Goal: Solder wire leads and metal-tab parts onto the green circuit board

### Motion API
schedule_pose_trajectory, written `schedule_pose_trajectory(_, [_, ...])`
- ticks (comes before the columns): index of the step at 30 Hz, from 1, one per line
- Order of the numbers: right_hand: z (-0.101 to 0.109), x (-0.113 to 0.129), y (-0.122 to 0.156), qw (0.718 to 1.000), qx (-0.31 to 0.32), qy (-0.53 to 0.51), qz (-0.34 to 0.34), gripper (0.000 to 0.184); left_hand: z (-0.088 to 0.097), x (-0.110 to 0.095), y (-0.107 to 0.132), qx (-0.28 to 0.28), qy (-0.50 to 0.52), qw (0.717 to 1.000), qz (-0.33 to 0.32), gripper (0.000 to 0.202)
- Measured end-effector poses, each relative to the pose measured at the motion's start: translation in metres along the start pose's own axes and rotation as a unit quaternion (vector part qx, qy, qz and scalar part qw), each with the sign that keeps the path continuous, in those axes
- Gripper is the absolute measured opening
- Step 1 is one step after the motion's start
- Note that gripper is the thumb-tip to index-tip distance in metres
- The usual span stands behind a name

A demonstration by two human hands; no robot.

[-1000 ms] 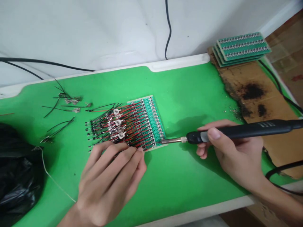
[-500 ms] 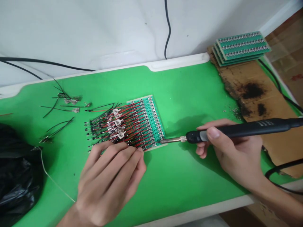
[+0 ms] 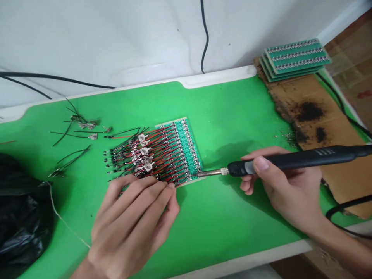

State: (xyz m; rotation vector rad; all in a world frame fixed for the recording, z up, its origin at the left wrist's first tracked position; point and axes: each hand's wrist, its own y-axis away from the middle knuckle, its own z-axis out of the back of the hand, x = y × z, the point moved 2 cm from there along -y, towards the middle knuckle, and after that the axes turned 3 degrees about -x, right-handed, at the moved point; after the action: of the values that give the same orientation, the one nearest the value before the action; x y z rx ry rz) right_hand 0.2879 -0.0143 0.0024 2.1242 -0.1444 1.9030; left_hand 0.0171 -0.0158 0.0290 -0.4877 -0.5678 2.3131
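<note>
A green circuit board (image 3: 186, 135) lies on the table, with rows of metal contacts and many red and black wires (image 3: 158, 141) running off its left part. Small clear-and-metal pieces sit among the wires. My left hand (image 3: 136, 221) is closed at the board's near edge, thumb and fingertips pinched together over the lowest wires; what is between them is hidden. In my right hand (image 3: 285, 182) is a black soldering iron (image 3: 302, 158), held like a pen. Its metal tip reaches the board's near right corner.
Loose black wires with small metal pieces (image 3: 87, 125) lie at the left. A black plastic bag (image 3: 23, 213) stands at the left edge, and a thin pale wire (image 3: 65, 221) runs toward my left wrist. Scorched cardboard (image 3: 337, 128) bears stacked boards (image 3: 299, 56) at the right.
My left hand has shifted very slightly to the left. The soldering iron tip stays at the same corner of the board.
</note>
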Motion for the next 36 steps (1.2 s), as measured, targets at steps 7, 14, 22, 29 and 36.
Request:
schedule_pose_trajectory(7, [0.0006,-0.0019,0.0014,1.000,0.004,0.002,-0.005,0.021,0.0025,0.0020,0.0025,0.003,0.004,1.000,-0.004,0.026])
schedule_pose_trajectory(14, [0.0018,-0.0042,0.0020,1.000,-0.002,0.002,-0.007,0.020,0.0016,0.0008,0.0019,-0.001,0.010,1.000,0.005,0.027])
schedule_pose_trajectory(22, [0.0010,0.0001,0.0011,1.000,0.006,-0.002,-0.009,0.022,0.0020,0.0013,0.0015,0.007,0.022,1.000,0.018,0.024])
schedule_pose_trajectory(29, [0.0026,-0.0039,0.0029,1.000,-0.004,0.001,-0.009,0.020,0.0026,0.0008,0.0019,0.013,0.022,1.000,0.012,0.023])
schedule_pose_trajectory(36, [0.0044,-0.0043,0.0041,1.000,-0.002,-0.002,-0.011,0.017,-0.0004,0.0003,0.0019,0.004,0.011,1.000,0.003,0.029])
